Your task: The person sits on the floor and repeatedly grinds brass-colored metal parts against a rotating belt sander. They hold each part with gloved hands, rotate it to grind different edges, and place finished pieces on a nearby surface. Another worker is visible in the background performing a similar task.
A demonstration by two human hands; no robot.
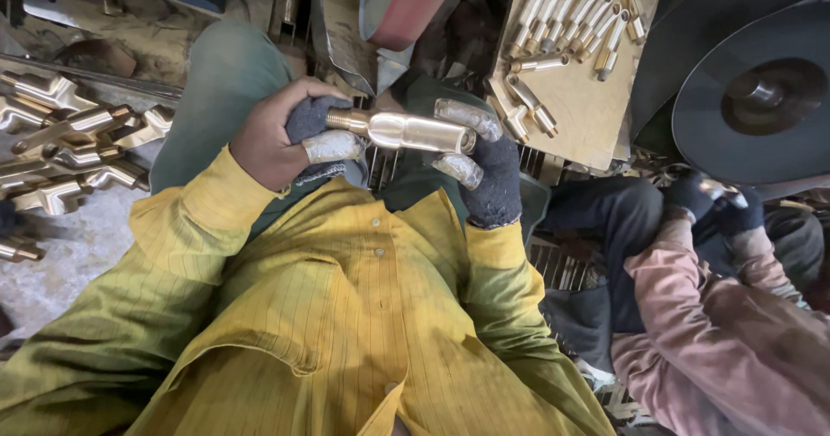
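No package, label or sign shows clearly in the frame; the nearest such thing is a flat tan board [588, 107] at the upper middle right, which carries loose parts.

On that board lie about a dozen short brass tubes [566, 12], most in a slanted row near the top and three or four lower down. At the left edge of the frame is a pile of brass cross-shaped castings [69, 142]; I count about seven, but they overlap and the number is not sure. At the upper right stands one big dark round wheel [761, 99].

In the centre of the frame, one shiny brass fitting [406, 131] lies almost horizontal between both hands. It is a smooth polished cylinder, with a narrower threaded neck on its left end.

The left hand [285, 137] is curled around the neck end, with a dark cloth in the palm and a taped finger under the piece. The right hand [484, 155], in a dark glove with taped fingertips, pinches the other end.

At the lower right, another person in a pink sleeve [709, 315] works beside.
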